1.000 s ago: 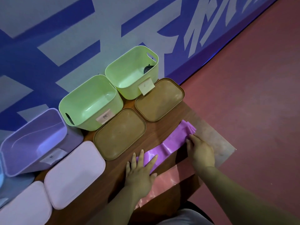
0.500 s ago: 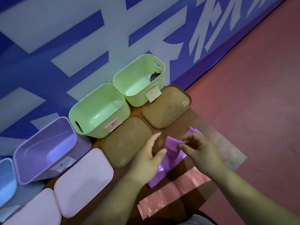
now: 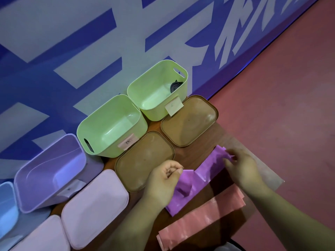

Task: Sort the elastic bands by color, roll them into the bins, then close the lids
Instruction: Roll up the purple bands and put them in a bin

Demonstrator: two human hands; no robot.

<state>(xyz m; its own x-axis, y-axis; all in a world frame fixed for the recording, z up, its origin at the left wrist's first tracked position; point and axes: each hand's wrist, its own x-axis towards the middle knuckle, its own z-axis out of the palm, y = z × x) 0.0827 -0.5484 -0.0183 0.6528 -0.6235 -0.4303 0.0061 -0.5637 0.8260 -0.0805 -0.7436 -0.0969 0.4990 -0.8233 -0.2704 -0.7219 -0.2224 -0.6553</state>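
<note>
A purple elastic band (image 3: 204,171) lies crumpled across the wooden table (image 3: 190,154). My left hand (image 3: 161,182) pinches its near fold with curled fingers. My right hand (image 3: 241,167) pinches the band's far end, lifted off the table. A pink band (image 3: 201,218) lies flat nearer me. Along the wall stand open bins: a purple one (image 3: 50,171), a green one (image 3: 110,125), and a second green one (image 3: 157,89) holding a dark rolled band (image 3: 175,86). Paper labels hang on their fronts.
Two brown lids (image 3: 143,160) (image 3: 188,120) lie in front of the green bins. Pale pink lids (image 3: 96,207) (image 3: 41,236) lie at the left front. A blue bin (image 3: 7,201) shows at the left edge. The table ends at right over red floor (image 3: 281,105).
Both hands went from pressing the purple band flat to lifting and pinching it; the band now lies folded and crumpled. The view tilted down, showing more of the pink band.
</note>
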